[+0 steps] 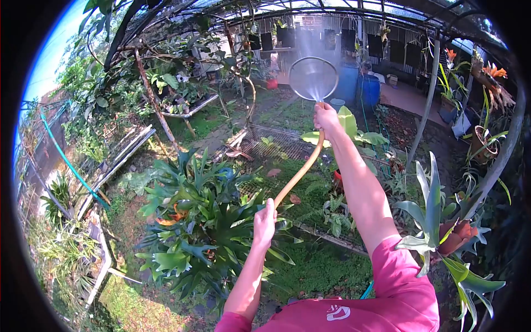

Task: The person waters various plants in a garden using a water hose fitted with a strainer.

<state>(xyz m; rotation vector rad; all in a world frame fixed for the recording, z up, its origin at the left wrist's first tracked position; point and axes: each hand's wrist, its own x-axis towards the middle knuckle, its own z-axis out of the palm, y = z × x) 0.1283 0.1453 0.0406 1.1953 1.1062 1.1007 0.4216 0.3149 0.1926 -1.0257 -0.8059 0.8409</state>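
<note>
A tan hose (301, 171) runs in a curve between my two hands. My right hand (326, 117), stretched forward, is closed around it near its outlet. Lower down, my left hand (265, 222) is closed on the hose's other visible end. Water (316, 88) sprays upward and away from the outlet, spreading into mist. A round, thin-rimmed ring (337, 81) frames the spray just beyond my right hand; how it is fixed I cannot tell. Below and left of my left hand grows a large staghorn fern (193, 221) with broad green fronds.
Blue barrels (369, 89) stand at the back. A wire mesh bench (276, 143) lies ahead, with a broad-leaved plant (347, 124) beside it. Another staghorn fern (428, 210) hangs close on the right near a curved pole (506, 155). Wooden rails (119, 157) line the left.
</note>
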